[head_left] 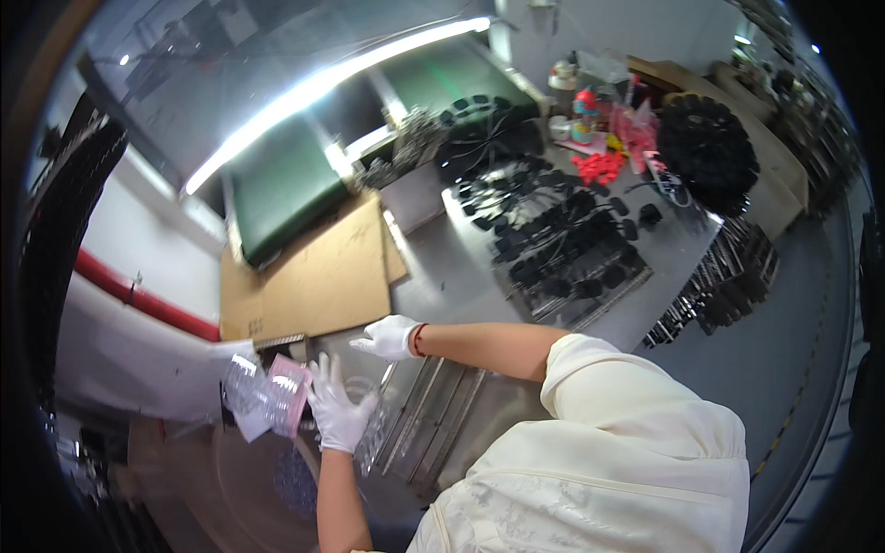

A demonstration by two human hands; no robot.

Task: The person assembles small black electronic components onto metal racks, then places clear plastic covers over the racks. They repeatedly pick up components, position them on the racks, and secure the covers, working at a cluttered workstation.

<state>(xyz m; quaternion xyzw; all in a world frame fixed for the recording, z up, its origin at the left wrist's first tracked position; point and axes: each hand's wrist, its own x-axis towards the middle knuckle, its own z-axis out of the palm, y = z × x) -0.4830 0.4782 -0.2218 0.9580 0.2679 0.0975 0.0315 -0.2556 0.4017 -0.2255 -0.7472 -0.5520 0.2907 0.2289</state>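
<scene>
Left hand (339, 410): fingers spread wide, gripping nothing I see, beside pink plastic (290, 392).
Right hand (387, 338): fingers loosely extended near cardboard (323, 286); hold, can't tell.

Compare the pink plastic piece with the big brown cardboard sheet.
The pink plastic piece looks glossy and ribbed, while the cardboard sheet looks matt and flat. The plastic piece is pink; the sheet is brown. The sheet is far larger than the plastic piece. Both sit in the picture's left half.
</scene>
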